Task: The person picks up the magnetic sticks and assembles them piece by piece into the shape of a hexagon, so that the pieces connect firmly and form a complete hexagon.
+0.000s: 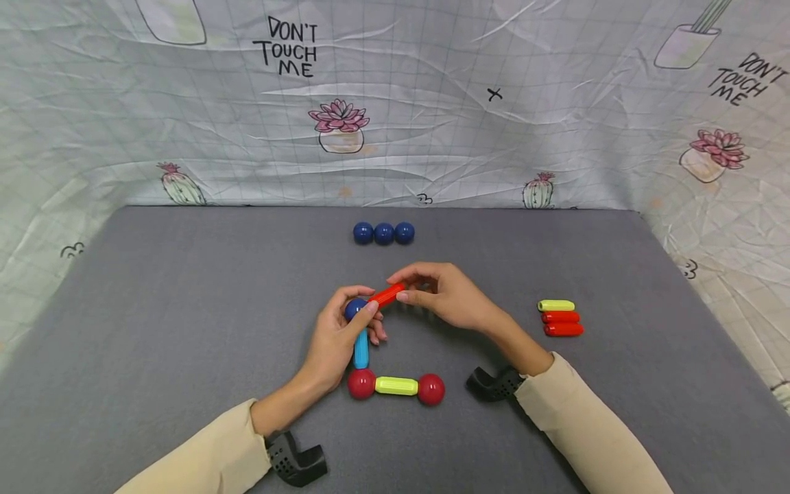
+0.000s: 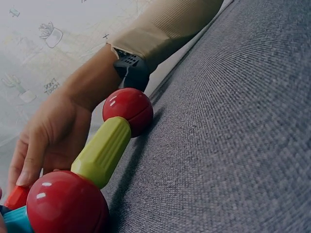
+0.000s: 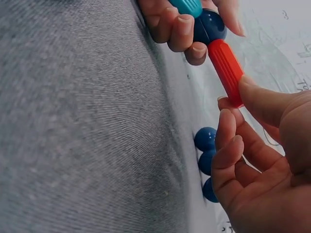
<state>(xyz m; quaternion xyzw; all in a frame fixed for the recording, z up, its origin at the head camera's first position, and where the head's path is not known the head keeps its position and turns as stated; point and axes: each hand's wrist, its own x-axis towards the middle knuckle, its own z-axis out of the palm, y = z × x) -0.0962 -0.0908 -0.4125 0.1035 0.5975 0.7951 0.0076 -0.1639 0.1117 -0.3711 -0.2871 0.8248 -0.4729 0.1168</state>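
My left hand (image 1: 336,336) grips a dark blue ball (image 1: 354,308), its fingers around the ball and the top of a light blue rod (image 1: 361,350). That rod runs down to a red ball (image 1: 361,383), which a yellow-green rod (image 1: 396,386) joins to a second red ball (image 1: 431,389). With thumb and fingertips my right hand (image 1: 453,295) pinches the far end of a red rod (image 3: 226,73). In the right wrist view the rod's other end meets the blue ball. The left wrist view shows the red balls and yellow-green rod close up.
Three dark blue balls (image 1: 384,234) sit in a row at the back of the grey table (image 1: 216,309). To the right lie a yellow-green rod (image 1: 556,305) and two red rods (image 1: 563,329). A printed cloth (image 1: 432,137) hangs behind the table.
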